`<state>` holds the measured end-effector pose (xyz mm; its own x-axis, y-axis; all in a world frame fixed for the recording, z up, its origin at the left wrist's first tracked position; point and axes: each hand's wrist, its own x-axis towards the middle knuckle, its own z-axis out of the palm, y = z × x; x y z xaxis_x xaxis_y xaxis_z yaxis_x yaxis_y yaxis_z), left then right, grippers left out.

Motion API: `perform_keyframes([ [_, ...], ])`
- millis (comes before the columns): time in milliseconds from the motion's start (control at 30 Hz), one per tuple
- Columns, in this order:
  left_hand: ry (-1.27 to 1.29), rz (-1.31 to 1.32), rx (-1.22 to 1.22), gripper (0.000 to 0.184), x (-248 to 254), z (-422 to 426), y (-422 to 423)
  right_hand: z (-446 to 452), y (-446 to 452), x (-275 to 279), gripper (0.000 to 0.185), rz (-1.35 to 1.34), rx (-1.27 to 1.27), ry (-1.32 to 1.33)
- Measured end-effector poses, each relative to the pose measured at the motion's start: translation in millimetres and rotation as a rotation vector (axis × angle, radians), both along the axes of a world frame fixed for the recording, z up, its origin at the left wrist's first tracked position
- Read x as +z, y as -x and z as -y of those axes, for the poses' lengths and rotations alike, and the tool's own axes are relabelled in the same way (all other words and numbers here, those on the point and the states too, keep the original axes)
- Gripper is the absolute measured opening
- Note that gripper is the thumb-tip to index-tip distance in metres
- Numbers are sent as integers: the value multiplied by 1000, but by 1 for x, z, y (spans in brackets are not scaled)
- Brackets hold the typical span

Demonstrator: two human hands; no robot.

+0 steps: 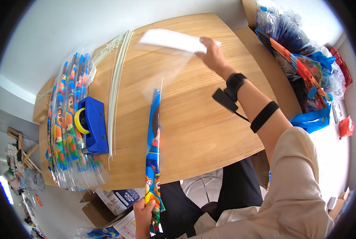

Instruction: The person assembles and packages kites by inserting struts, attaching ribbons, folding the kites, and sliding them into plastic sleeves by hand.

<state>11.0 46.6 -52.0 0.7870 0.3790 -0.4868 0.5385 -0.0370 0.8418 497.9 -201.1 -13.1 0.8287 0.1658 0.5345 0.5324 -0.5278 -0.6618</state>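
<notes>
My left hand [144,213] is closed around the lower end of a folded kite [152,147], a long narrow bundle of bright cartoon-printed cloth with a thin rod along it. Its upper end lies over the table's front edge. At the far side, my right hand [213,55] pinches a clear plastic bag [168,67]. The bag is blurred and stretches down to the left, toward the kite's tip. Under and beside the right fingers lies a white stack of flat plastic bags [166,39].
On the wooden table [202,119], thin pale rods [118,87] lie left of centre. A blue tape dispenser [96,125] stands beside bagged, printed bundles [68,119]. A box with more bagged bundles [297,63] is at the right. Open cartons [100,209] sit below the table.
</notes>
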Motion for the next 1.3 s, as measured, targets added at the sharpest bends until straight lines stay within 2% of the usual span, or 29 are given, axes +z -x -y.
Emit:
perform_keyframes([
  [33,1,-2,-1,14,2,1,0,-3,0,10,43,-2,-1,1],
  [100,21,0,51,14,8,5,-5,-6,7,45,42,-449,143,-960],
  [133,20,2,53,14,10,6,-5,-1,16,54,33,-487,182,-1113],
  [167,-11,8,43,14,12,6,-6,8,14,46,33,-486,184,-1112],
  [233,-41,17,34,14,16,7,-6,34,12,28,21,-545,273,-1549],
  [300,12,26,47,14,15,7,-4,55,58,22,15,-686,201,-1609],
  [367,12,41,53,14,15,7,-1,71,108,15,10,-847,-82,-1509],
  [433,17,52,37,12,21,9,0,118,122,-49,9,-823,14,-1119],
  [467,-30,72,1,12,14,4,4,134,139,-48,9,-822,12,-1124],
  [533,-102,62,-85,13,25,0,6,160,171,-33,11,-940,50,-636],
  [667,-295,43,-267,13,45,-1,12,211,193,-14,11,-1005,1,-581],
  [733,-394,30,-368,14,54,-1,15,241,197,-1,10,-978,121,-310],
  [833,-419,16,-378,15,48,-7,29,282,192,6,10,-1021,228,-243],
  [867,-423,15,-383,15,51,-4,29,294,186,7,9,-1068,379,-269],
  [933,-369,54,-327,16,59,5,28,305,187,14,10,-1113,306,-244],
  [1000,-421,38,-377,16,63,8,22,309,183,19,11,-1157,232,-211],
  [1100,-430,21,-407,17,63,15,16,307,160,16,24,-459,-535,1085],
  [1167,-388,16,-390,17,57,15,13,282,140,27,32,-250,-437,892],
  [1233,-345,5,-358,15,48,11,16,263,112,1,38,-24,-211,811],
  [1300,-309,-3,-325,15,48,11,17,203,100,-17,49,-108,-90,721],
])
